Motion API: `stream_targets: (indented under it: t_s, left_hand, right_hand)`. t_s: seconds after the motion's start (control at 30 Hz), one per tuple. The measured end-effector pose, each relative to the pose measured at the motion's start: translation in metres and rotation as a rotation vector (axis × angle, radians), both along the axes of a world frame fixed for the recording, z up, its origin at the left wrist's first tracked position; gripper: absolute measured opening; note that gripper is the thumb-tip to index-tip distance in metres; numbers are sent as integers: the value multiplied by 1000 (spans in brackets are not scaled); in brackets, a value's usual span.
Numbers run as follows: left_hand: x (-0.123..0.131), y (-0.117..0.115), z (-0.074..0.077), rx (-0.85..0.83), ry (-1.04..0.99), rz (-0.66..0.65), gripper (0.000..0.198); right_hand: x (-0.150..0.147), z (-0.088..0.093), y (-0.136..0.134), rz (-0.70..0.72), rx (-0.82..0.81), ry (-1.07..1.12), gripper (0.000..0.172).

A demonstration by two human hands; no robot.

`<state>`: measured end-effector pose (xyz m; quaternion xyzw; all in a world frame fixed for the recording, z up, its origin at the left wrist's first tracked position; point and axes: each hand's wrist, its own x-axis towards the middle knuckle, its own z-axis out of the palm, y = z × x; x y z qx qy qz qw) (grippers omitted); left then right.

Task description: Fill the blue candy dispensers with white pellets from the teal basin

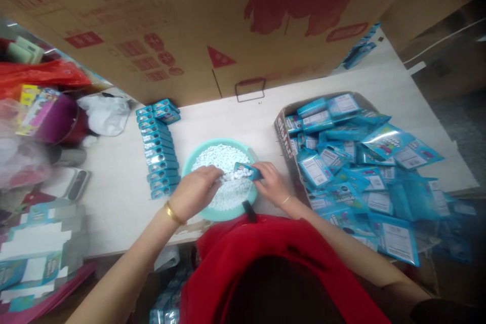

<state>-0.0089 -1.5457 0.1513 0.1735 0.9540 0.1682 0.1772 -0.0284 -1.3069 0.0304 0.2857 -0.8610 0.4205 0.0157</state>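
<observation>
A teal bowl (190, 162) full of small white tablets (222, 157) sits on the white table in front of me. My right hand (271, 182) grips a small blue box (246, 169) over the bowl, tilted with its open end to the left. My left hand (195, 190), a gold bangle on its wrist, is closed on a bunch of white tablets at the box's mouth. Some tablets lie between the two hands.
A row of filled blue boxes (159, 149) lies left of the bowl. A cardboard tray (283, 134) heaped with blue packets (360, 162) stands at the right. A big brown carton (228, 20) rises behind. Bags and flat box blanks (34, 243) clutter the left side.
</observation>
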Motion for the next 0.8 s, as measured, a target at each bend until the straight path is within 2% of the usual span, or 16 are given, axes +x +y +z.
stream_targets:
  t_s: [0.1,0.2,0.27,0.3,0.33,0.4,0.5,0.53,0.6,0.63,0.7,0.8]
  left_hand:
    - [-3,25,28,-292,27,-63,15]
    - [0,42,49,-410,51,-99,20]
    - [1,39,52,-406,69,-100,21]
    - [1,32,47,-395,81,-76,20]
    - [1,23,37,-380,89,-38,19]
    - [1,-3,1,-356,72,80,19]
    - [3,-41,-80,-297,-50,273,17]
    - [3,-48,-108,-228,-113,334,16]
    - [5,-52,-158,-93,-175,392,15]
    - [5,-48,-177,-37,-188,403,16]
    - [3,-33,-205,50,-190,405,20]
    - [1,-9,-225,197,-204,416,22]
  right_hand:
    - [2,-3,-6,22,8,9,41]
    - [3,-5,-7,32,7,-3,40]
    - [3,-7,-5,27,1,-13,39]
    - [3,-7,-3,18,-5,-23,39]
    - [3,-7,-1,5,-13,-34,39]
    - [2,-6,5,-25,-23,-57,39]
    - [-1,-2,15,-65,-8,-73,39]
    - [-1,0,18,-78,3,-75,39]
    - [-3,3,23,-100,19,-74,39]
    - [-4,4,25,-111,24,-71,39]
    - [-4,4,28,-140,21,-68,38]
    - [-3,3,29,-194,2,-86,35]
